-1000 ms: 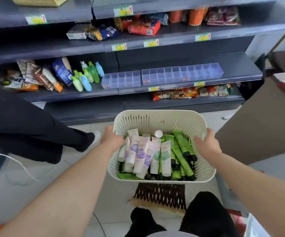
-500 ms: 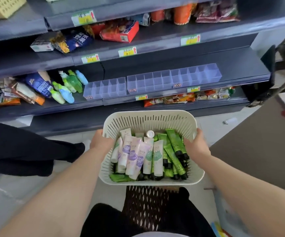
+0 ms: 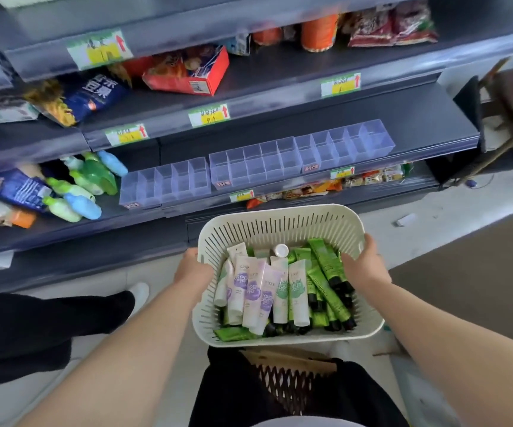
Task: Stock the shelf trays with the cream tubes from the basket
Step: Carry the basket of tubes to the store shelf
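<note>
Dark shelf runs ahead of and above both hands. It carries three clear divided trays: a short tray up and forward-left of the left hand, a middle tray straight ahead between the hands, and a third tray up ahead of the right hand. Every compartment in sight is unfilled, so no stocking has begun. The cream slotted basket hangs between the two hands, below the trays and short of the shelf lip. The load is all in the basket. White cream tubes with purple or green print lie close to the left hand, and slim green tubes with black caps are heaped just beside the right thumb. One white cap points up near the far wall. Left hand is clamped on the near-left rim, fingers curled over the edge, fingertips hidden. Right hand grips the right rim, thumb inside the basket, fingers outside the wall. Judged step: carrying the basket up to the trays. To do it well, keep the rim level so the loose heap does not slide. Bring the far rim close under the tray fronts. Then park the basket on the shelf lip or on a forearm, so one hand comes free without tipping it. Suggest taking one kind at a time, top layer first, one kind per run of compartments. The green tubes look slick and thin, so lift them singly, not by the bunch.
</note>
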A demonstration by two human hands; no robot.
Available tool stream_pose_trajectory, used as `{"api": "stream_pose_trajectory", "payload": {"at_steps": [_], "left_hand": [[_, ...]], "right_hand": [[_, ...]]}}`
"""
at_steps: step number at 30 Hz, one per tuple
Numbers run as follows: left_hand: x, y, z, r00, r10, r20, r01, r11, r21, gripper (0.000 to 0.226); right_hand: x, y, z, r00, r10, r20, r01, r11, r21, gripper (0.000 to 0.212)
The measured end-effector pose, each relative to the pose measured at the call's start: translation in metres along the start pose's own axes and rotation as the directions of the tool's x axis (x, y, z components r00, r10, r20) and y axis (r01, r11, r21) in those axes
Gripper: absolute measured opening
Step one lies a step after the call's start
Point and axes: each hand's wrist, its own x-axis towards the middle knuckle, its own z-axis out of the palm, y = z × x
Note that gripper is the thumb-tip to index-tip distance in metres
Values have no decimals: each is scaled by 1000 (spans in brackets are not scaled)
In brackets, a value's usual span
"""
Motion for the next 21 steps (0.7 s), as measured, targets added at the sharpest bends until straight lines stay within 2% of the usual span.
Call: {"api": "stream_pose_trajectory", "payload": {"at_steps": [5,9,12,15,21], "left_hand": [[75,-4,-17,994,51,94,-56,997,53,39],[124,-6,-11,996,-17,83,12,998,66,39],[152,-12,7,996,-56,66,52,997,63,47],[176,-18,30,994,-98,43,98,995,15,55],[217,-21,81,990,-139,34,141,988,-64,52]], "right_hand": [[11,-33,42,997,52,-59,-51,999,17,65],[39,-49,75,997,58,-58,-58,998,1,62],[72,-53,97,997,67,-48,-68,998,-14,62],[102,-48,117,997,76,-11,-76,997,-10,62],[162,-32,140,997,71,5,-72,997,25,65]]}}
